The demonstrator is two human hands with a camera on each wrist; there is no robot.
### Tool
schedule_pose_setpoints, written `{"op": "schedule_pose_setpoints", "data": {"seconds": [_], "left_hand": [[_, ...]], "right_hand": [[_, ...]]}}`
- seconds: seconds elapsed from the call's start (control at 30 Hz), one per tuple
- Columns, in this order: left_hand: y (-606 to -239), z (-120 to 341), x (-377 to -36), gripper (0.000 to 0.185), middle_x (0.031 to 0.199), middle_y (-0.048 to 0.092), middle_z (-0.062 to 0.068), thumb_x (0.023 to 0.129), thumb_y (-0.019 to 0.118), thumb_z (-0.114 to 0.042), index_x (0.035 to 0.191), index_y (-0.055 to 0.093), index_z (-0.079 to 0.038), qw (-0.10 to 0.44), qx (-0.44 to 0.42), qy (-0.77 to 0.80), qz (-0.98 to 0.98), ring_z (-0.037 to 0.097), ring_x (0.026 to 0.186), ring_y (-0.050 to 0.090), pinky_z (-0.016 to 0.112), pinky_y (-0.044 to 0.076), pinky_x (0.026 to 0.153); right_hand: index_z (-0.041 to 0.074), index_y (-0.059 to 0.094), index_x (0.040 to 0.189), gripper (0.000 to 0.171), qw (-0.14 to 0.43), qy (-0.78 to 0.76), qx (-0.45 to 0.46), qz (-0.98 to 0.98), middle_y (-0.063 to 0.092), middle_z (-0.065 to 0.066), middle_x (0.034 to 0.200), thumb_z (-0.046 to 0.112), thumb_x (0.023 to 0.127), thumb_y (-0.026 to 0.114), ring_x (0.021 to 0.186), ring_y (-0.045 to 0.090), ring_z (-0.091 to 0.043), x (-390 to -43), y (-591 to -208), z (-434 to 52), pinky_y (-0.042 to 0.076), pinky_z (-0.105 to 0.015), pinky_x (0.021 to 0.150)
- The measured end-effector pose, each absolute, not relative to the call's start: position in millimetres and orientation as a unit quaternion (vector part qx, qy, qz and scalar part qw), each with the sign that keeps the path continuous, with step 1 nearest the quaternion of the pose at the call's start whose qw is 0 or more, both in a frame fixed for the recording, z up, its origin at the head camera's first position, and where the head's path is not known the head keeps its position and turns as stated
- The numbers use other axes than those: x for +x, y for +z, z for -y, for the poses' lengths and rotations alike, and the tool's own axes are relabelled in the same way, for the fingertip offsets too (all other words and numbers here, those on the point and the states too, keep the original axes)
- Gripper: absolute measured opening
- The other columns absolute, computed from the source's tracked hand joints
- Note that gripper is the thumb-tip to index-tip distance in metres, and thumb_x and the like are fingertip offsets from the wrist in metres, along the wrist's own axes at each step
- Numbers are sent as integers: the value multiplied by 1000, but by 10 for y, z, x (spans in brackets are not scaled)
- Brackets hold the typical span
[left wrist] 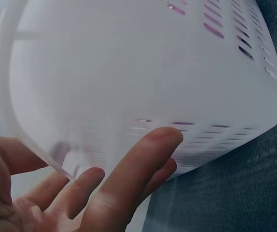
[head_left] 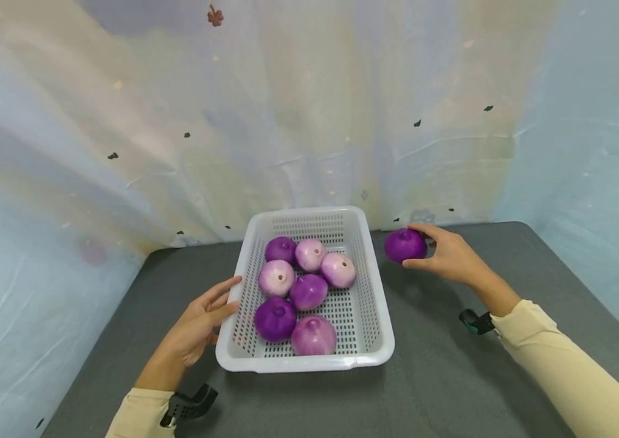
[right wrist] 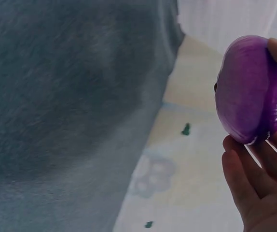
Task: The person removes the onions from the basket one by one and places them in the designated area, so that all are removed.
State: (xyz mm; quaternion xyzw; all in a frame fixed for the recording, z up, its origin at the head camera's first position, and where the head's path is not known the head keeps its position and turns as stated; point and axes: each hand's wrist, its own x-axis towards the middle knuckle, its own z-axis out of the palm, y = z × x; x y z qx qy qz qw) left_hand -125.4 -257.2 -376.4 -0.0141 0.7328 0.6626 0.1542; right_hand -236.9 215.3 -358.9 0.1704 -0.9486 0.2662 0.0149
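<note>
Filling most of the left wrist view, the white basket (left wrist: 143, 72) shows only 1 slotted side wall there; its contents appear as faint purple through the slots. In the right wrist view the onion (right wrist: 252, 89) is cut by the frame edge and the right hand (right wrist: 261, 188) is seen in part only.

The onion (head_left: 405, 245) is held just above the desk (head_left: 452, 377), to the right of the basket (head_left: 380, 328) near the desk's far edge. Its flattened body faces left toward the basket; which way its stem end points cannot be told.

The right hand (head_left: 449, 255) reaches forward with the forearm stretched out, its grip pinching the onion between thumb and fingers. The left hand (head_left: 197, 325) lies beside the basket's left wall, palm turned inward, its grip spread, straight fingers (left wrist: 133, 174) touching the wall below the rim.

7 onions (head_left: 309, 292) lie in the basket.
</note>
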Motion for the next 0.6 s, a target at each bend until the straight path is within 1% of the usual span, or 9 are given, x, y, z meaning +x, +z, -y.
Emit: {"op": "schedule_pose_setpoints", "data": {"seconds": [0.23,0.6], "left_hand": [[-3745,2581,-1244,64,163,31,8,101,59,-28,157,29,-26,157,-13,657,-737,24,113,65,52,59,77],[-3782,2586,-1249,65,162,32,10,100,60,-28,157,29,-26,161,-15,665,-729,21,108,68,52,59,76]], "right_hand": [[3,43,148,86,-1,264,175,949,55,-27,139,43,82,80,120,57,-42,-2476,-3736,-2194,48,-59,95],[0,45,145,84,-18,275,181,944,58,-27,135,39,81,82,120,57,-42,-2623,-3933,-2201,47,-59,98]]}}
